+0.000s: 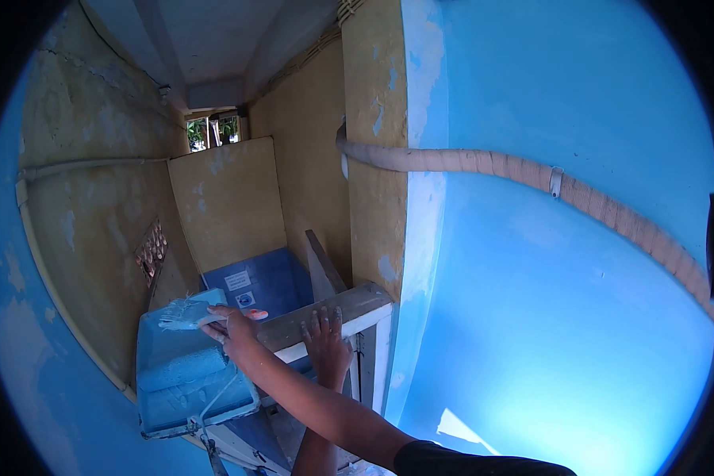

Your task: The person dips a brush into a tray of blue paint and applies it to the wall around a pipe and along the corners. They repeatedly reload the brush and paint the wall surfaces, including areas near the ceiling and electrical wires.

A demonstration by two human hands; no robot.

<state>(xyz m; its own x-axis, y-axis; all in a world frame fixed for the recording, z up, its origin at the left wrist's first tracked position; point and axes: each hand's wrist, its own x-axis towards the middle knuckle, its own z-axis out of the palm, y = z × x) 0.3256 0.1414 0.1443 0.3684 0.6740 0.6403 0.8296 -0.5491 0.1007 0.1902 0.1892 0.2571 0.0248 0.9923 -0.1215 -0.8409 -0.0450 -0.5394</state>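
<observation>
Peeling yellowish walls [313,119] and a bright blue wall [563,270] surround the blue paint container [182,361]. Over the container's upper part is a paint-caked brush [184,312], at the fingertips of the right hand [234,329], which is closed on it (an orange bit sticks out beyond the hand). Just right of the container, the left hand [328,339] lies flat on a ledge [365,301], fingers slightly spread. Between container and ledge, the right forearm crosses over the left; behind the container stands a dark blue panel [282,274].
</observation>
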